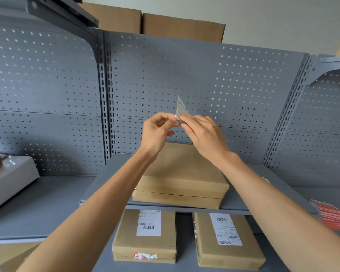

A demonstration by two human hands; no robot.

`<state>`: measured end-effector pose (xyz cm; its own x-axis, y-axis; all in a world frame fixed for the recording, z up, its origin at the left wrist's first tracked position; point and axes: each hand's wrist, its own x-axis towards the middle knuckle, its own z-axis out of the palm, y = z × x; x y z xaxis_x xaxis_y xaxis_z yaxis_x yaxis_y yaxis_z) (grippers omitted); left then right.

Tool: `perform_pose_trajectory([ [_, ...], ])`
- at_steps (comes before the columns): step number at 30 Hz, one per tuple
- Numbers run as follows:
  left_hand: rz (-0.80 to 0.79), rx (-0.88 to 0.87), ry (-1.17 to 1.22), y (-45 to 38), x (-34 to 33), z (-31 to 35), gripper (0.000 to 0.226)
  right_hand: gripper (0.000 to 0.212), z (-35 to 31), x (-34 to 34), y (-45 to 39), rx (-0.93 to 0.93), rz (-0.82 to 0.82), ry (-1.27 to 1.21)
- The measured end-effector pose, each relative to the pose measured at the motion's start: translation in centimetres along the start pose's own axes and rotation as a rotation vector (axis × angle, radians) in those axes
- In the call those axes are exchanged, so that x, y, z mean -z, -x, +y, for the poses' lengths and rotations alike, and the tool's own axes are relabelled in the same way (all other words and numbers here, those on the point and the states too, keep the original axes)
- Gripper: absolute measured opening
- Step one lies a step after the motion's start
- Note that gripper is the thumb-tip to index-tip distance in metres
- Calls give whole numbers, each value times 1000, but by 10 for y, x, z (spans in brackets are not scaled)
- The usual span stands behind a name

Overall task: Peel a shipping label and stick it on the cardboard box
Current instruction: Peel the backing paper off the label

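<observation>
**Soft, even light with strong wide-angle bending**

The scene is moderately bright and evenly lit, with a cool, flat tone. Light shines through the holes of the grey pegboard [204, 79], showing as small bright dots, brightest on the left panel. Shadows are faint: a soft dark band sits under the edge of the shelf [234, 205], over the lower boxes. Mild glare sits on the white device [12, 179] at the left. The lens bends straight lines hard, so the uprights lean and curve toward the edges. The corners are smeared, the red cards [331, 216] at the right are blurred, and the print on the label [182, 107] is too soft to read
</observation>
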<state>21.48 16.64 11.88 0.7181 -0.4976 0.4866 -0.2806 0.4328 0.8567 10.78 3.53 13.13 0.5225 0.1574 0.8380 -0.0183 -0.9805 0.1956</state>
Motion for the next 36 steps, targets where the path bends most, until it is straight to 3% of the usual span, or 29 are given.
perform_pose_trajectory([
  [7, 9, -83, -120, -1, -7, -14, 10, 16, -6, 0, -15, -375, 9, -396],
  [17, 24, -120, -214, -8, -2, -18, 11, 17, -3, -12, -16, -460, -47, -523],
  [26, 46, -98, -261, -12, 0, -20, 9, 16, -5, -11, -18, -494, -10, -463],
  [36, 110, -38, -340, -18, 6, -23, 12, 15, 13, -6, -22, -650, 38, -329],
])
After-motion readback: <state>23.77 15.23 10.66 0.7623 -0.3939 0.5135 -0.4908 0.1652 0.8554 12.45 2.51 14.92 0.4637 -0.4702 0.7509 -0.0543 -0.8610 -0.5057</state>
